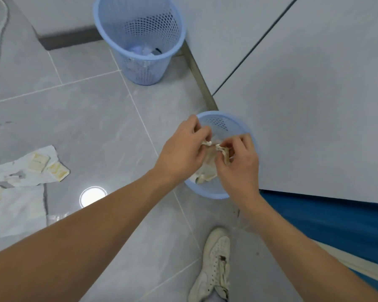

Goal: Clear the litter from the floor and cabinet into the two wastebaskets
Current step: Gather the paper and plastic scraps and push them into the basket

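Both hands hold a crumpled, stained tissue [210, 168] directly over the near wastebasket [207, 192]: the left hand [183, 149] pinches its 11 o'clock edge, the right hand [238, 162] its 2 o'clock edge, each grip closed on paper. It looks light, soft and easily torn, so bunched folds suit holding best. More paper litter [24, 171] lies on the floor at 9 o'clock; a second wastebasket [140, 40] stands at 12 o'clock.

Both hands and the crumpled tissue [207, 168] they hold cover most of the near wastebasket [225, 125] mouth at frame centre. The cabinet [303, 94] wall hems its right side. The far wastebasket [140, 40], upper centre, gapes unobstructed. Paper scraps [28, 168] litter the floor [92, 118] at left.
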The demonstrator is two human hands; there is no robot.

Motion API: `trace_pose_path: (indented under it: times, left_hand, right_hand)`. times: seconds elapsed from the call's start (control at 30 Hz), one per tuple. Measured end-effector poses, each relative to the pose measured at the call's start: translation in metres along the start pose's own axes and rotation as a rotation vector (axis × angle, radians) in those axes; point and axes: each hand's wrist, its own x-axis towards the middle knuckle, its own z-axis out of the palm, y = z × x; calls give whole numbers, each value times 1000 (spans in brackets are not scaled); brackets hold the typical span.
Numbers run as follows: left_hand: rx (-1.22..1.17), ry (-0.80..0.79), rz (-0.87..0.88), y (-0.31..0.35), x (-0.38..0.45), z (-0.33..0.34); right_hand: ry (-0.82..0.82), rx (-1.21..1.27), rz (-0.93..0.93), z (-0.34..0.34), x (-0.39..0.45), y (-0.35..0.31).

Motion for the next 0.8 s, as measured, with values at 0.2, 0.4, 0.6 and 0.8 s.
trace_pose_path:
  times: [0.2, 0.4, 0.6, 0.8]
  left_hand:
    - [216, -152, -22, 13, -13, 14]
    - [248, 20, -142, -55, -95, -47]
    - [327, 52, -386, -170, -209, -124]
    - [334, 59, -683, -264, -312, -162]
  right_hand:
    - [-161, -144, 31, -4, -7, 16]
    - [-144, -19, -117, 47, -31, -55]
    - [-388, 68, -200, 173, -74, -145]
    - [-660, 10, -294, 288, -118, -204]
